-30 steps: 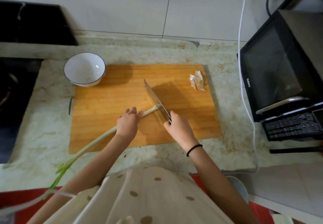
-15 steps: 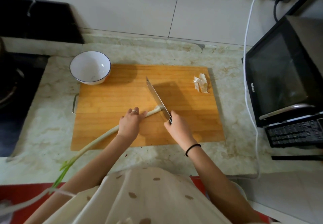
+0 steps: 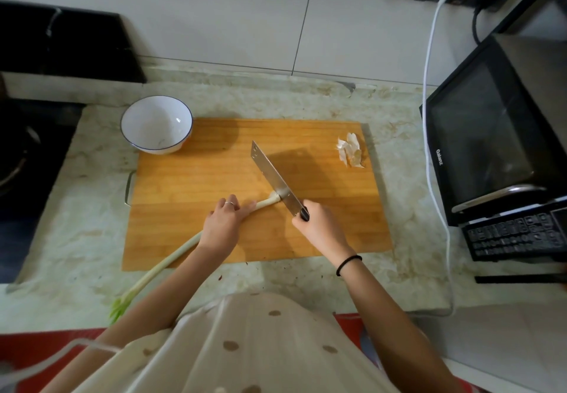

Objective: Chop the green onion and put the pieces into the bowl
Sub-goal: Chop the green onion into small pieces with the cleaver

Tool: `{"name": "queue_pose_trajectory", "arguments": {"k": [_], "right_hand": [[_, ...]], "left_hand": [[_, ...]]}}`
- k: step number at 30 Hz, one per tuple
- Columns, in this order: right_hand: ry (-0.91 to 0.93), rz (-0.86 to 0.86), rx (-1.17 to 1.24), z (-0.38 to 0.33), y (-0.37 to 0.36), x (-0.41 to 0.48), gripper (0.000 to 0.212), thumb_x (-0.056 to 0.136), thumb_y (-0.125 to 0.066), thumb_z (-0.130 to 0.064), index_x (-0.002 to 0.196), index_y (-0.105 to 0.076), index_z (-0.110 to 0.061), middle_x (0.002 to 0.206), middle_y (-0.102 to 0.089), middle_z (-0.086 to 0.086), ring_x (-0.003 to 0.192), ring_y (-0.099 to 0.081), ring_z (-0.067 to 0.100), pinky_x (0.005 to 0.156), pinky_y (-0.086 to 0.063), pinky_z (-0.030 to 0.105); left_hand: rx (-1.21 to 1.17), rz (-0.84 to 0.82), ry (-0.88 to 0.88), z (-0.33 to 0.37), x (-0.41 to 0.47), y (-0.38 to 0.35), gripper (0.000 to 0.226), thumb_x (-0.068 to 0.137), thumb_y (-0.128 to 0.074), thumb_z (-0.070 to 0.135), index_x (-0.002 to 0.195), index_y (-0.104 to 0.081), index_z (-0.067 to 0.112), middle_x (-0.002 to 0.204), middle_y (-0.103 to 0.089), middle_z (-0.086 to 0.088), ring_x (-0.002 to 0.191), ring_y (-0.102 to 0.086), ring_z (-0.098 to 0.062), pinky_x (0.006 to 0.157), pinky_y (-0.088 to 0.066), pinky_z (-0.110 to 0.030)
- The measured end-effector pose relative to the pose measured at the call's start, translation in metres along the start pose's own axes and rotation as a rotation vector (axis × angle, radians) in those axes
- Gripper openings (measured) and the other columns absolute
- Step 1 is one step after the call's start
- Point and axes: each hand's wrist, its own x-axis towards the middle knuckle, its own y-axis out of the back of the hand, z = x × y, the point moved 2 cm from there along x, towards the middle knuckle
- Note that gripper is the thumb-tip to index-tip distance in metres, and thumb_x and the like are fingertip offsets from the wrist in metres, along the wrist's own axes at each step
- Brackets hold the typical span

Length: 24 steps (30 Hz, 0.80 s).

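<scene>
Our left grip (image 3: 224,223) held the green onion (image 3: 181,248) down on the cutting board (image 3: 190,184). Our right grip (image 3: 319,230) was clamped on the cleaver (image 3: 273,174), its blade across the white end between both grips. The bowl (image 3: 159,148) sat well beyond the left grip.

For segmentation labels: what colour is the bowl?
The bowl is white with a thin dark-blue rim line; see head view.
</scene>
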Motion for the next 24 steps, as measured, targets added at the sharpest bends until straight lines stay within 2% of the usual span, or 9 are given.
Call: {"name": "queue_pose_trajectory", "arguments": {"k": [4, 8, 12, 16, 20, 24], "right_hand": [[-0.02, 0.003, 0.0, -0.004, -0.007, 0.005, 0.023, 0.082, -0.047, -0.01, 0.065, -0.031, -0.012, 0.055, -0.029, 0.0, 0.048, -0.025, 0.016, 0.047, -0.018, 0.028], [-0.016, 0.001, 0.019, -0.01, -0.006, 0.012, 0.026, 0.081, -0.047, -0.008, 0.064, -0.028, -0.013, 0.055, -0.026, 0.0, 0.049, -0.022, 0.016, 0.047, -0.016, 0.028], [-0.054, -0.029, 0.096, -0.01, -0.002, 0.02, 0.021, 0.083, -0.048, -0.011, 0.067, -0.034, -0.012, 0.055, -0.03, -0.001, 0.049, -0.026, 0.016, 0.046, -0.019, 0.027], [-0.067, -0.06, 0.138, -0.006, 0.003, 0.023, 0.02, 0.084, -0.049, -0.016, 0.068, -0.038, -0.011, 0.058, -0.034, 0.002, 0.052, -0.033, 0.019, 0.048, -0.028, 0.029], [-0.01, 0.041, 0.056, 0.0, 0.015, 0.024, 0.03, 0.085, -0.052, -0.013, 0.063, -0.031, -0.014, 0.057, -0.03, 0.002, 0.05, -0.026, 0.016, 0.048, -0.018, 0.028], [0.004, 0.125, 0.139, 0.01, 0.034, 0.026, 0.021, 0.09, -0.052, -0.015, 0.07, -0.049, -0.01, 0.057, -0.037, 0.0, 0.047, -0.032, 0.013, 0.046, -0.023, 0.023]], "left_hand": [[0.013, -0.004, -0.011, 0.001, 0.001, 0.0, 0.071, 0.083, -0.041, -0.013, 0.139, -0.039, 0.03, 0.106, -0.042, -0.008, 0.095, -0.039, -0.025, 0.063, -0.033, -0.032], [0.01, 0.004, -0.016, 0.002, 0.001, 0.0, 0.071, 0.082, -0.042, -0.014, 0.138, -0.041, 0.03, 0.104, -0.043, -0.008, 0.094, -0.039, -0.025, 0.062, -0.033, -0.032], [-0.009, 0.032, -0.03, -0.001, -0.004, -0.001, 0.072, 0.077, -0.046, -0.018, 0.133, -0.049, 0.026, 0.102, -0.046, -0.011, 0.091, -0.042, -0.028, 0.06, -0.037, -0.033], [-0.023, 0.111, -0.021, -0.009, -0.014, 0.0, 0.072, 0.066, -0.054, -0.024, 0.121, -0.061, 0.022, 0.09, -0.049, -0.01, 0.078, -0.047, -0.028, 0.054, -0.038, -0.031], [-0.024, 0.141, 0.013, -0.016, -0.016, 0.005, 0.069, 0.068, -0.051, -0.023, 0.121, -0.061, 0.021, 0.095, -0.053, -0.012, 0.085, -0.049, -0.032, 0.061, -0.04, -0.034], [-0.012, 0.124, 0.032, -0.015, -0.017, 0.005, 0.067, 0.073, -0.049, -0.019, 0.124, -0.059, 0.022, 0.101, -0.053, -0.011, 0.089, -0.048, -0.031, 0.064, -0.042, -0.036]]}}
